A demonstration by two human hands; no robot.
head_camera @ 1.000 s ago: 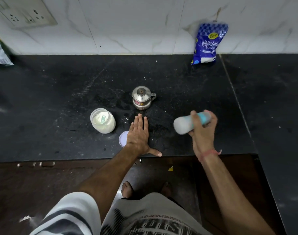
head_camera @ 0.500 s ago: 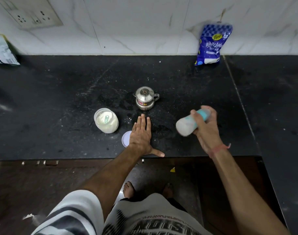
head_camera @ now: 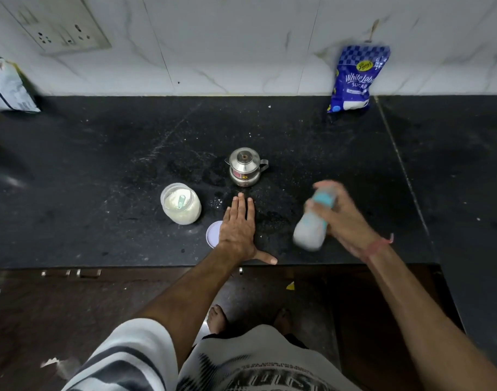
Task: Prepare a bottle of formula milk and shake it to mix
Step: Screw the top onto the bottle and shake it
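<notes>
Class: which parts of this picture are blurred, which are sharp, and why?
Head view: the right hand and its white baby bottle with the blue cap smear, probably from shaking; the flat left hand, steel pot and open powder jar stay sharp.

left hand (head_camera: 238, 231): flat, fingers straight | right hand (head_camera: 347, 221): curled grip, blurred
</notes>
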